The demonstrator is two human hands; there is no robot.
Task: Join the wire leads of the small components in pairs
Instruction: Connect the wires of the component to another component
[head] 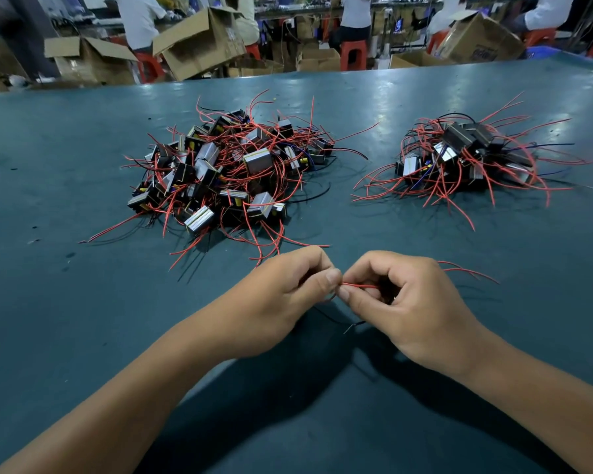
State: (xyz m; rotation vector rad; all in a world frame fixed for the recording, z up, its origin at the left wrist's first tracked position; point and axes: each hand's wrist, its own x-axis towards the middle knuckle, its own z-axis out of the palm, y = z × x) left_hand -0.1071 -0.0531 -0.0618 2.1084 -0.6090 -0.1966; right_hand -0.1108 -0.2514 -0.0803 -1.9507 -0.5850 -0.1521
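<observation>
Green table (83,148): big pile (226,172) apparently unjoined, small pile (466,159) likely finished. Left hand (281,295) and right hand (408,302) both pinch one red wire (358,286); most remains.

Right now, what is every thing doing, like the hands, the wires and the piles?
Left hand: fingers curled, pinching the red wire.
Right hand: fingers curled, pinching the same wire.
Red wire: stretched between both hands' fingertips.
Black wire: hanging loose below the hands.
Big pile: tangled, lying untouched on the table.
Small pile: tangled, lying untouched to the right.
Table: flat, holding both piles.
</observation>
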